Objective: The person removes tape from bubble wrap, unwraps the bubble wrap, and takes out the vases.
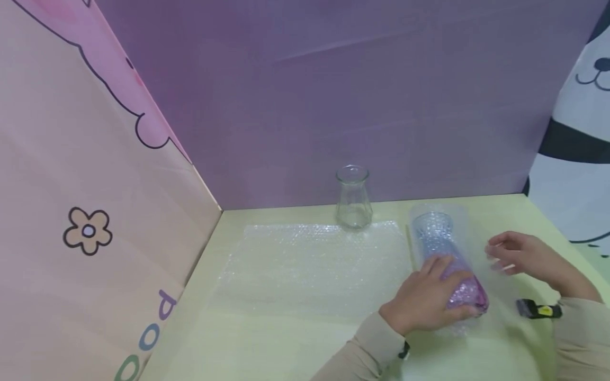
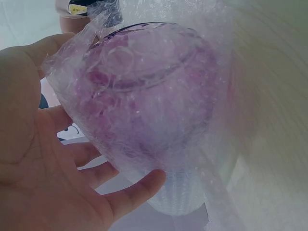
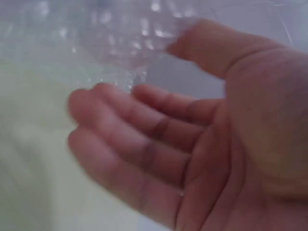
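A clear vase tinted blue to purple (image 1: 464, 293) lies on its side in bubble wrap (image 2: 202, 139), its rim toward the wall and its purple base toward the person. The left hand (image 1: 426, 296) rests over its lower half; in the left wrist view the fingers (image 2: 139, 192) are spread and fairly straight against the wrapped side. Off to the vase's right is the right hand (image 1: 534, 259), its fingers loosely bent and thumb apart. Bubble wrap (image 3: 115, 33) shows beside that thumb in the right wrist view; whether they touch, I cannot tell.
A clear glass vase (image 1: 353, 203) stands upright at the back of the pale table (image 1: 267, 344). A flat bubble wrap sheet (image 1: 310, 270) covers the table's middle, left of the wrapped vase. Behind is a purple wall (image 1: 333, 106), with printed panels at both sides.
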### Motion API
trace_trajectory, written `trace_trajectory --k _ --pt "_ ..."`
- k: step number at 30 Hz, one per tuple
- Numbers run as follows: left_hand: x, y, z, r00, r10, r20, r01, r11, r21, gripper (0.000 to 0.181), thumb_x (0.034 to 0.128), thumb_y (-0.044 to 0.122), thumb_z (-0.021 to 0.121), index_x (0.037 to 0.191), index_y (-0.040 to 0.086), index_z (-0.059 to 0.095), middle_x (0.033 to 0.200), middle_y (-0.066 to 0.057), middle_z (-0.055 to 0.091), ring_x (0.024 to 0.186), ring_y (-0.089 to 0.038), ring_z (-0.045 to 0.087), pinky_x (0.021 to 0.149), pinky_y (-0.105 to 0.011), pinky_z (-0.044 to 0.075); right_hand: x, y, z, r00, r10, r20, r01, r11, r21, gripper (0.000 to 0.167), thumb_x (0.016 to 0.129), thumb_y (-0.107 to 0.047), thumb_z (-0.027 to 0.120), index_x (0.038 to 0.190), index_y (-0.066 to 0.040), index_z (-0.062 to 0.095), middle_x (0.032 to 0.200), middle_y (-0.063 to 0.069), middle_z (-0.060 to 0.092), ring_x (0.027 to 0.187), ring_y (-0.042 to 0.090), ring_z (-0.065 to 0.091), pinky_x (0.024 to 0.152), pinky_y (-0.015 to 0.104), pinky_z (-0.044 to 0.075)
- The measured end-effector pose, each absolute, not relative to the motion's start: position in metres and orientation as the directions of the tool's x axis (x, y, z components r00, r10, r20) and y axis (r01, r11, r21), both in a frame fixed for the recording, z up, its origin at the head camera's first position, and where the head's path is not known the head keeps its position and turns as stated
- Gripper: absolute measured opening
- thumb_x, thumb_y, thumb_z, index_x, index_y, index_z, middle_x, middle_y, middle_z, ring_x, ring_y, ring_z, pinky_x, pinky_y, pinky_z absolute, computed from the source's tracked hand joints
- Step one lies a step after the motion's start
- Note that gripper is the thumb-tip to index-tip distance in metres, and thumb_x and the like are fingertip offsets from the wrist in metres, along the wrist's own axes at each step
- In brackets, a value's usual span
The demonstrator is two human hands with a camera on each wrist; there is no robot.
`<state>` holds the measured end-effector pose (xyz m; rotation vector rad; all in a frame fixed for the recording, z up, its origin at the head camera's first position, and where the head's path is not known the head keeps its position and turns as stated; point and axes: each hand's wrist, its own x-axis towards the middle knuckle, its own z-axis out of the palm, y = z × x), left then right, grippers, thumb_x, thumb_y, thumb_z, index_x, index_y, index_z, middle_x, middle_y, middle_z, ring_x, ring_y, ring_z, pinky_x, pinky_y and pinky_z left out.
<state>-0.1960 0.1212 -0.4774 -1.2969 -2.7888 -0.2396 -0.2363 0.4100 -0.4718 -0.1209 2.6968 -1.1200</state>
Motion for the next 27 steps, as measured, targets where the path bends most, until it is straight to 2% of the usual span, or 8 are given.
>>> trace_trajectory --k 3,8,16,27 --pt "-0.196 0.120 -0.477 -0.647 0.754 0.115 0.762 0.637 0.114 0.068 0.0968 0.073 0.042 0.157 0.042 0.033 0.169 0.006 0.022 0.156 -0.013 0.020 0.103 -0.027 0.052 -0.235 0.412 -0.468 -0.950 -0.175 -0.260 0.045 0.745 -0.665 0.058 0.106 -0.035 0.056 0.135 0.013 0.046 0.112 0.017 0.071 0.088 0.016 0.069 0.075 0.032 0.063" --pt "-0.195 0.119 -0.474 -0.651 0.751 0.108 0.759 0.640 0.123 0.068 0.0968 0.073 0.043 0.156 0.042 0.033 0.168 0.007 0.023 0.156 -0.012 0.020 0.103 -0.026 0.051 -0.234 0.418 -0.468 -0.914 -0.192 -0.357 0.089 0.764 -0.639 0.051 0.104 -0.028 0.058 0.133 0.013 0.049 0.104 0.010 0.071 0.088 0.019 0.065 0.075 0.034 0.062" --pt "-0.194 0.119 -0.474 -0.654 0.750 0.100 0.755 0.640 0.143 0.067 0.0976 0.072 0.043 0.157 0.042 0.033 0.169 0.006 0.021 0.157 -0.013 0.018 0.106 -0.028 0.050 -0.227 0.430 -0.482 -0.924 -0.173 -0.342 0.081 0.784 -0.615 0.044 0.103 -0.020 0.059 0.128 0.015 0.051 0.093 0.006 0.068 0.076 0.014 0.062 0.066 0.029 0.060" --pt "-0.193 0.118 -0.474 -0.656 0.746 0.116 0.754 0.641 0.142 0.065 0.0979 0.070 0.045 0.156 0.041 0.036 0.169 0.006 0.023 0.157 -0.014 0.019 0.107 -0.029 0.050 -0.214 0.442 -0.498 -0.916 -0.142 -0.376 0.126 0.787 -0.604 0.041 0.100 -0.013 0.061 0.126 0.015 0.048 0.086 0.004 0.064 0.073 0.015 0.060 0.063 0.029 0.055"
